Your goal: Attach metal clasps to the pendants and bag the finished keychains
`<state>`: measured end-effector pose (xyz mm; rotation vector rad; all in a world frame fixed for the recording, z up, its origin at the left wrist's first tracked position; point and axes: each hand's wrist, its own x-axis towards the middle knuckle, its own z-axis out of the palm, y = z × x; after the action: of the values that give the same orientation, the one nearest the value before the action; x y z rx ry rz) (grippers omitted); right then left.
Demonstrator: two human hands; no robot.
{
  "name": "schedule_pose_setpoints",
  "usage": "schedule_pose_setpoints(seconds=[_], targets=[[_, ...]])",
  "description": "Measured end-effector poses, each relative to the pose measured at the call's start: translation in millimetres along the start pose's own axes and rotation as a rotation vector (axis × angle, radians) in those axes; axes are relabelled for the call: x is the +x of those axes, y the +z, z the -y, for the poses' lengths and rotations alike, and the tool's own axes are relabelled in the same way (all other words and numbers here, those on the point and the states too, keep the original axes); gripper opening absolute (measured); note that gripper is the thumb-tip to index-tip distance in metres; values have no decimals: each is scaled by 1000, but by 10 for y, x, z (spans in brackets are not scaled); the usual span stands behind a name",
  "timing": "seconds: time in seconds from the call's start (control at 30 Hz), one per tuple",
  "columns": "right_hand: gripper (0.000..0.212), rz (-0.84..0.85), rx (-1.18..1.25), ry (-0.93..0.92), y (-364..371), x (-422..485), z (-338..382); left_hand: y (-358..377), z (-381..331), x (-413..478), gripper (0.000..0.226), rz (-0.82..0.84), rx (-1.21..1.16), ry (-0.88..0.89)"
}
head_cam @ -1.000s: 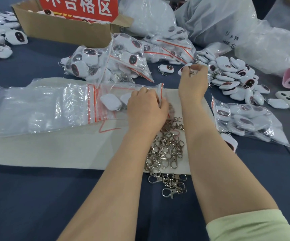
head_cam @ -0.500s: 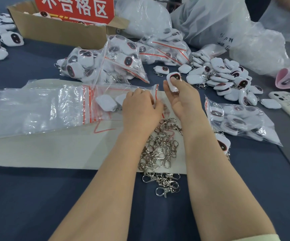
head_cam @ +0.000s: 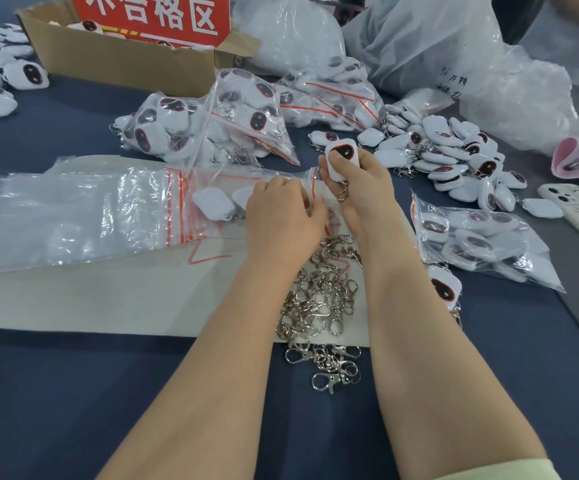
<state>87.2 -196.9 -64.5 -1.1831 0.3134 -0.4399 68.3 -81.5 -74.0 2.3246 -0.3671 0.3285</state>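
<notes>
My right hand point(head_cam: 364, 188) pinches a white pendant point(head_cam: 341, 161) with a dark oval face; a small clasp hangs below it. It sits just beside the mouth of a clear zip bag point(head_cam: 218, 199) with a red seal. My left hand point(head_cam: 281, 216) holds that bag's open edge. Two white pendants lie inside the bag. A heap of loose metal clasps point(head_cam: 322, 299) lies between my forearms on a pale mat point(head_cam: 108, 299).
A pile of loose pendants point(head_cam: 454, 157) spreads at the right, a filled bag point(head_cam: 482, 240) nearer. More filled bags point(head_cam: 218, 123) lie behind, before a cardboard box point(head_cam: 125, 60) with a red sign. Empty zip bags point(head_cam: 66, 216) are stacked left. Large plastic sacks point(head_cam: 454, 57) fill the back.
My right hand reached to the pendant pile, took a pendant and brought it back to the bag's mouth. My left hand stayed on the bag.
</notes>
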Motion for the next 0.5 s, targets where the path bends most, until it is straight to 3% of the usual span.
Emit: schedule_pose_setpoints(seconds=[0.2,0.5], targets=[[19,-15,107,60,4,5,-6,2,12,-7,24,9,0,-5],[19,24,92,77,-3,2,14,15,6,3,23,3,-2,3]])
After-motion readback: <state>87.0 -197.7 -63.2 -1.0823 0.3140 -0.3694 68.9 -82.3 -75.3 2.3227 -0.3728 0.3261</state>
